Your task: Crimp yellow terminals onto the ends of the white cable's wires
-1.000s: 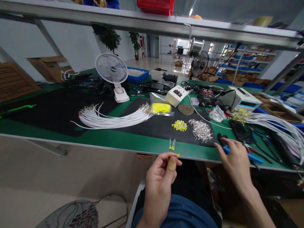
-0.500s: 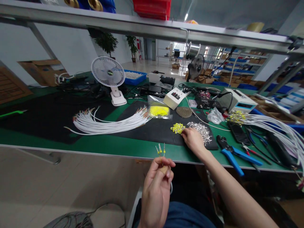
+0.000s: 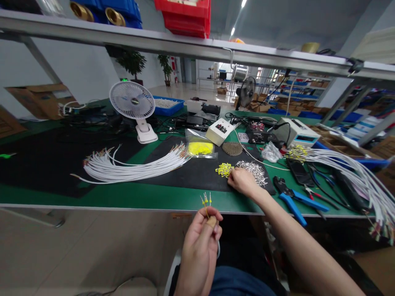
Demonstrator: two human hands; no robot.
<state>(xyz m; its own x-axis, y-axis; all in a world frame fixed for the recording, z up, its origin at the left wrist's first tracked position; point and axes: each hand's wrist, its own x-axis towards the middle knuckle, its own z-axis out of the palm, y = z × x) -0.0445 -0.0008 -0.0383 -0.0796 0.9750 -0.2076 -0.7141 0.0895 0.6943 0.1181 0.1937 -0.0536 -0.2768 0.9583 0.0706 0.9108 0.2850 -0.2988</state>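
My left hand (image 3: 200,242) is held low in front of the table's front edge, thumb and fingers pinched together. Rising from that pinch are several thin wires (image 3: 206,202), with small yellow sleeves and pin-like metal tips at their upper ends. My right hand (image 3: 242,181) rests on the black mat, its fingers closed downward at the right side of a pile of small yellow sleeves (image 3: 224,169). Whatever those fingertips hold is hidden. Just behind and right of that hand lies a heap of loose silvery metal terminals (image 3: 253,171).
A bundle of white cables (image 3: 135,166) lies on the left. Behind the piles are a bag of yellow pieces (image 3: 200,148) and a white box (image 3: 220,131). Blue-handled crimping pliers (image 3: 293,201) and more white cables (image 3: 348,164) lie right. A fan (image 3: 132,100) stands behind.
The view has shifted a little, so the table's contents appear further left. My right hand stays at the yellow pile, and my left hand keeps its pinch on the wires.
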